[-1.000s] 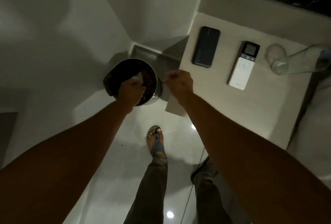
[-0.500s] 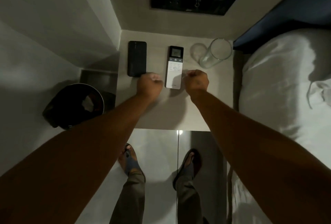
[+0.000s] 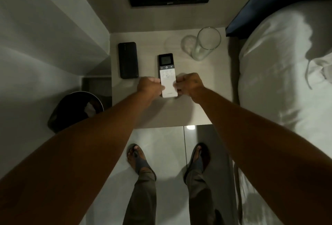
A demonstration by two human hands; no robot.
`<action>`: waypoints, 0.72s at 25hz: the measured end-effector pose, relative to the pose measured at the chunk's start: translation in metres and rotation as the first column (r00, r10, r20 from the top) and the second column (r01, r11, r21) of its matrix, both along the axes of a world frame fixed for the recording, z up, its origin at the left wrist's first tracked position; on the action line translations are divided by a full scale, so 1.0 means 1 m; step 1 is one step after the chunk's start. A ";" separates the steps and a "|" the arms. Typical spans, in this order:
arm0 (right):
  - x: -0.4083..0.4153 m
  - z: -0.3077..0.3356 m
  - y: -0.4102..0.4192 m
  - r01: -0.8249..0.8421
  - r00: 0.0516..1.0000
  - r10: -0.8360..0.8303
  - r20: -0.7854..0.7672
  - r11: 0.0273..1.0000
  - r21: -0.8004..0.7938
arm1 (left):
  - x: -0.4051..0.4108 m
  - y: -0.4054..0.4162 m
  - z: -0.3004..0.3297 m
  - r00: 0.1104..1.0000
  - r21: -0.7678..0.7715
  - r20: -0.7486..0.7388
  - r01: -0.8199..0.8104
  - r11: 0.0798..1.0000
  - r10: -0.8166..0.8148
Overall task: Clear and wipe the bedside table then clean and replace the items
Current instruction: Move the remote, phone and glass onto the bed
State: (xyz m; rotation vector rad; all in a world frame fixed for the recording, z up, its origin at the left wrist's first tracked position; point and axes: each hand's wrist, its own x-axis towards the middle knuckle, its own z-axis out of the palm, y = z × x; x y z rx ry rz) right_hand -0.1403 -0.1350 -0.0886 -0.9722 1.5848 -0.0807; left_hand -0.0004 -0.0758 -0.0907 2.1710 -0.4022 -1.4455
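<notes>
Both hands closed in, remote [image 3: 168, 79] between grips

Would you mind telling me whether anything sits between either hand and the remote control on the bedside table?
Nothing visible does: the left hand and right hand already flank the remote control and touch its lower end. The phone and glass stand apart.

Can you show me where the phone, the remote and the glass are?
phone [image 3: 128, 60]: head view, middle of its dark back.
remote [image 3: 167, 79]: head view, white button area between the hands.
glass [image 3: 206, 45]: head view, its clear side wall.
</notes>
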 end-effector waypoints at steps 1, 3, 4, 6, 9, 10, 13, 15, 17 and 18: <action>-0.010 0.009 0.010 0.017 1.000 -0.017 0.010 1.000 0.013 | -0.007 0.011 0.007 0.999 -0.010 -0.039 -0.017 1.000 0.017; -0.037 0.026 0.030 0.063 0.997 -0.065 0.040 0.997 0.050 | -0.027 0.028 0.023 0.994 -0.019 -0.100 -0.034 0.999 0.032; -0.053 0.037 0.041 0.094 0.994 -0.097 0.049 0.993 0.066 | -0.040 0.032 0.035 0.992 -0.023 -0.125 -0.022 0.999 0.019; -0.087 0.061 0.058 0.164 0.984 -0.168 0.061 0.984 0.072 | -0.069 0.038 0.058 0.982 -0.054 -0.186 0.015 0.998 -0.025; -0.146 0.105 0.078 0.353 0.925 -0.353 0.145 0.935 0.021 | -0.120 0.036 0.096 0.945 -0.166 -0.274 0.138 0.976 -0.180; -0.168 0.118 0.084 0.402 0.904 -0.396 0.163 0.916 -0.005 | -0.138 0.033 0.108 0.929 -0.195 -0.286 0.184 0.963 -0.235; -0.230 0.149 0.100 0.474 0.876 -0.458 0.151 0.874 -0.105 | -0.196 0.023 0.130 0.871 -0.269 -0.311 0.303 0.914 -0.380; -0.274 0.164 0.107 0.557 0.830 -0.545 0.118 0.823 -0.115 | -0.242 0.018 0.143 0.821 -0.294 -0.289 0.414 0.861 -0.493; -0.310 0.180 0.114 0.637 0.771 -0.629 0.099 0.762 -0.114 | -0.284 0.015 0.155 0.780 -0.297 -0.259 0.496 0.816 -0.569; -0.328 0.187 0.116 0.671 0.741 -0.666 0.085 0.731 -0.121 | -0.304 0.013 0.159 0.762 -0.301 -0.241 0.531 0.792 -0.602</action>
